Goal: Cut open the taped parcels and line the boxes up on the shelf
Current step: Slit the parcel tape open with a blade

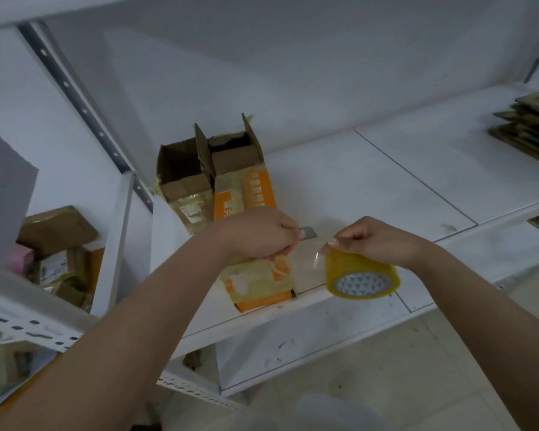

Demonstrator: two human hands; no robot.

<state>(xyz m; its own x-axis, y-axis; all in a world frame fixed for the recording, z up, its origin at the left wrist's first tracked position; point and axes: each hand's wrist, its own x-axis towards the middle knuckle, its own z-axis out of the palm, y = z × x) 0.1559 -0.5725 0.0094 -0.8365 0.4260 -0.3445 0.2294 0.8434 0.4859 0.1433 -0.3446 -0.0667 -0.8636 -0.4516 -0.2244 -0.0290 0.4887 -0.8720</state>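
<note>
Fingers of the left hand curl tightly around a knife, blade out; the right hand pinches the tape roll, above the parcel.

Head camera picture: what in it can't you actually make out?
- Knife: only the blade tip shows; the left hand wraps the handle.
- Parcel under the left hand: its top is partly covered by hand and forearm.
- Open boxes: insides are in shadow.
- Box print: too blurred to read.
- Flat stack: cut off by the right edge.
- Tape roll: the right hand hides its top.
</note>
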